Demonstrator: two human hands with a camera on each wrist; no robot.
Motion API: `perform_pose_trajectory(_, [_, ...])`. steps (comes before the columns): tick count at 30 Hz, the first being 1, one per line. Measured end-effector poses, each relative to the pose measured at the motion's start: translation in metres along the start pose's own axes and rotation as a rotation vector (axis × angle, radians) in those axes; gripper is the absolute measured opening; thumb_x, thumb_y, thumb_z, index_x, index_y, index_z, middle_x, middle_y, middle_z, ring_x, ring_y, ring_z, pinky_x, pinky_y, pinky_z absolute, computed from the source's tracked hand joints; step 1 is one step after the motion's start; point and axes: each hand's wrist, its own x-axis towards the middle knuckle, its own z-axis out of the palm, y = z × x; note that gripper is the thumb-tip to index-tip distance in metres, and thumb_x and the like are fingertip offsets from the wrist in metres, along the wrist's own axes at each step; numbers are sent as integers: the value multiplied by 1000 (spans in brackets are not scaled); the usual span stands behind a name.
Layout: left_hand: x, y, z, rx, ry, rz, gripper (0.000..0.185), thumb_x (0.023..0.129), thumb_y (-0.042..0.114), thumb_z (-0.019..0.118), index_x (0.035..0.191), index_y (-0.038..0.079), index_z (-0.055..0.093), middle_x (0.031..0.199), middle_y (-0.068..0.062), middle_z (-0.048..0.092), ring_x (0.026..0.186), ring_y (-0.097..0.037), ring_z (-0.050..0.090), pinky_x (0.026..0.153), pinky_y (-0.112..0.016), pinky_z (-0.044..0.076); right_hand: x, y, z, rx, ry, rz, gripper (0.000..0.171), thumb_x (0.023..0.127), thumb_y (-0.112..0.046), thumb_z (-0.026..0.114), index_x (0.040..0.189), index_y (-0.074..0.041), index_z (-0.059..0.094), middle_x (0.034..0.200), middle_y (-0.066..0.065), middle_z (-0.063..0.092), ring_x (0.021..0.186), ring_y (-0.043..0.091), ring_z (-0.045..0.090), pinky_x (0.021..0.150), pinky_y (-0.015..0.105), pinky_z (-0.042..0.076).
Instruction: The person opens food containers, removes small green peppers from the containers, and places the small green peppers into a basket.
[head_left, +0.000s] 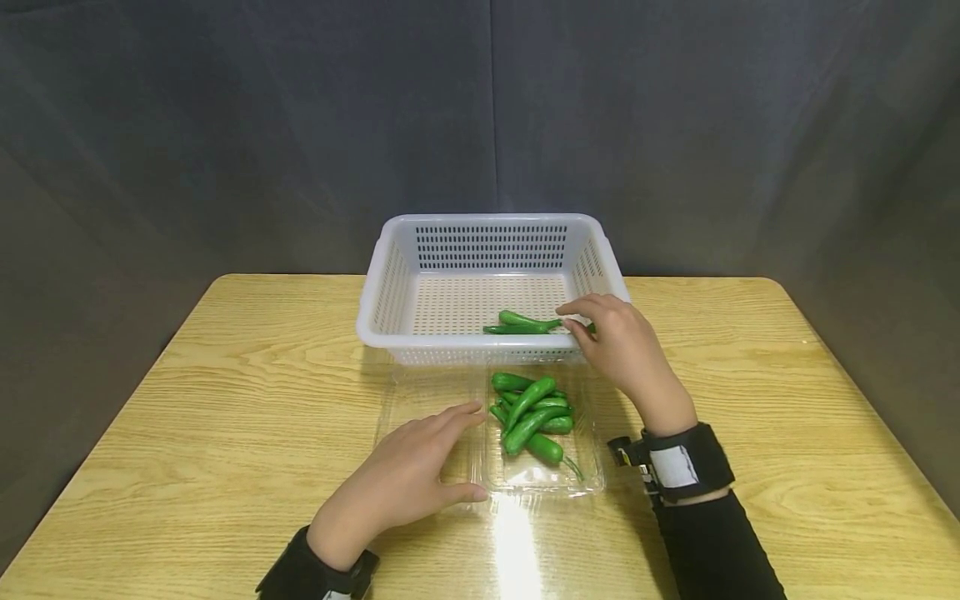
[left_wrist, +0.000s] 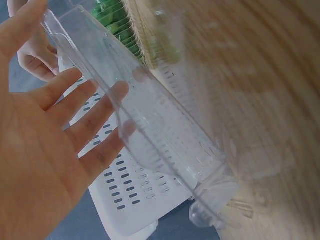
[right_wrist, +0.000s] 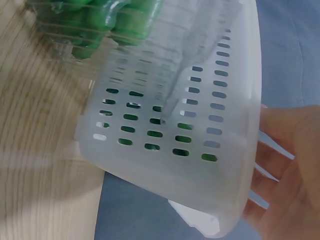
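Observation:
Several green chili peppers lie piled in the right half of a clear plastic clamshell box. More green peppers lie along the front of a white slotted basket. My right hand reaches over the basket's front right corner, thumb and fingers apart beside those peppers. Whether its fingertips touch one cannot be told; the basket wall hides part of the hand in the right wrist view. My left hand is spread above the box's left half, and its fingers stand by the clear plastic edge.
The basket stands behind the clamshell box on a wood-grain table. A dark grey curtain hangs beyond the table's far edge. Black straps with cameras are worn on both wrists.

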Motion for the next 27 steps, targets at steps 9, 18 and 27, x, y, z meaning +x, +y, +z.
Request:
perform_pose_trajectory(9, [-1, 0, 0, -3, -1, -5, 85, 83, 55, 73, 152, 19, 40, 157, 1, 36, 138, -25, 41, 110, -54, 36, 0, -2, -6, 25, 31, -33, 16, 92, -6, 70, 107, -4, 74, 109, 13, 71, 103, 31, 64, 87, 47, 51])
perform_pose_trajectory(18, [0, 0, 0, 5, 4, -5, 86, 82, 56, 73, 152, 18, 40, 157, 1, 36, 139, -24, 41, 110, -53, 36, -1, -8, -13, 40, 25, -53, 16, 92, -6, 70, 107, -5, 74, 109, 13, 71, 105, 31, 64, 90, 48, 51])
perform_pose_trajectory(27, [0, -1, 0, 3, -1, -5, 87, 83, 57, 73, 152, 17, 40, 157, 0, 37, 139, -24, 40, 111, -51, 35, 0, -18, -15, 42, 4, -102, 18, 91, -6, 70, 109, -5, 73, 109, 12, 71, 104, 31, 65, 91, 47, 52])
